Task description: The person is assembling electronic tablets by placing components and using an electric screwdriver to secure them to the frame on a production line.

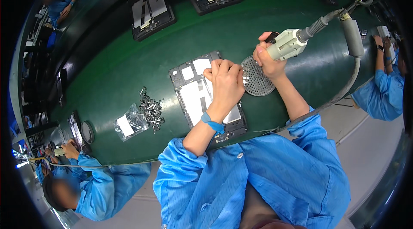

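An opened tablet-like device (pixel 191 95), black-framed with silver and white panels inside, lies in front of me. Over its upper right part is my left hand (pixel 228 82), fingers curled and pinched together; whatever they hold, if anything, is hidden. A blue band (pixel 212 122) circles that wrist. My right hand (pixel 267 59) is wrapped round a pale electric screwdriver (pixel 289 45), whose bit I cannot make out. Below the right hand sits a round grey tray full of small holes (pixel 258 80), partly covered by both hands.
Left of the device lie a pile of small dark and metallic parts (pixel 151 110) and a clear plastic bag (pixel 131 121). More opened devices (pixel 152 12) stand along the far side of the green table (pixel 103 70). A thick cable (pixel 355 74) hangs at right. Co-workers in blue sit on both sides.
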`<state>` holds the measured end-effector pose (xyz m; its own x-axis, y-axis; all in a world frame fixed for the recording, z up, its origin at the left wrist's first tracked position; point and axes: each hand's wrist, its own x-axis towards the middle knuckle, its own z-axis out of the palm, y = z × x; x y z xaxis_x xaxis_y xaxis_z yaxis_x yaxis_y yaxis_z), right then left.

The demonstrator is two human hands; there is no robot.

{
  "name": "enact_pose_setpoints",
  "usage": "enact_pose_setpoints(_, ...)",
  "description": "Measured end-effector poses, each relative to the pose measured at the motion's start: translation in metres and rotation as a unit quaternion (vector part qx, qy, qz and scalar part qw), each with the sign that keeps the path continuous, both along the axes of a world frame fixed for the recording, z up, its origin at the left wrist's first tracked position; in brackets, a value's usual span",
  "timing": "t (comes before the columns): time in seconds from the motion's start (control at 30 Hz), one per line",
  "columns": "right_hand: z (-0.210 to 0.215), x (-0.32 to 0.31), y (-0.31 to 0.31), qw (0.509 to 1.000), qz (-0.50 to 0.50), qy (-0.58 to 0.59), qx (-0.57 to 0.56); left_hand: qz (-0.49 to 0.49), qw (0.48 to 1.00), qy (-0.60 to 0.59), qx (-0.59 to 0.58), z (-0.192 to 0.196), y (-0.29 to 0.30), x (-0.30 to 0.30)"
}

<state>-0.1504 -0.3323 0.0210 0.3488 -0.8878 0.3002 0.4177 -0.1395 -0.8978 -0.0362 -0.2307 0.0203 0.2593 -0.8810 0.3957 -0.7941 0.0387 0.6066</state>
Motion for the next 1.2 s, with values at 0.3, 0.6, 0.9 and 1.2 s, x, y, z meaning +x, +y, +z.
enact_pose_setpoints(0.3, -0.002, -0.007, -0.009, 0.996, 0.093, -0.009, 0.008, 0.004, 1.000, 0.005, 0.000, -0.002, 0.000, -0.002)
enact_pose_setpoints(0.6, -0.002, 0.007, 0.003, 0.999, 0.006, 0.048, -0.011, 0.000, 1.000, 0.016, -0.009, -0.007, 0.000, 0.001)
enact_pose_setpoints(0.9, -0.001, 0.003, 0.004, 0.999, 0.008, 0.019, -0.044, 0.065, 0.998, 0.010, -0.009, 0.042, 0.059, 0.038)
enact_pose_setpoints(1.2, 0.009, 0.010, 0.007, 0.997, -0.019, 0.029, -0.073, 0.333, 0.924, -0.124, 0.143, 0.029, 0.146, 0.168)
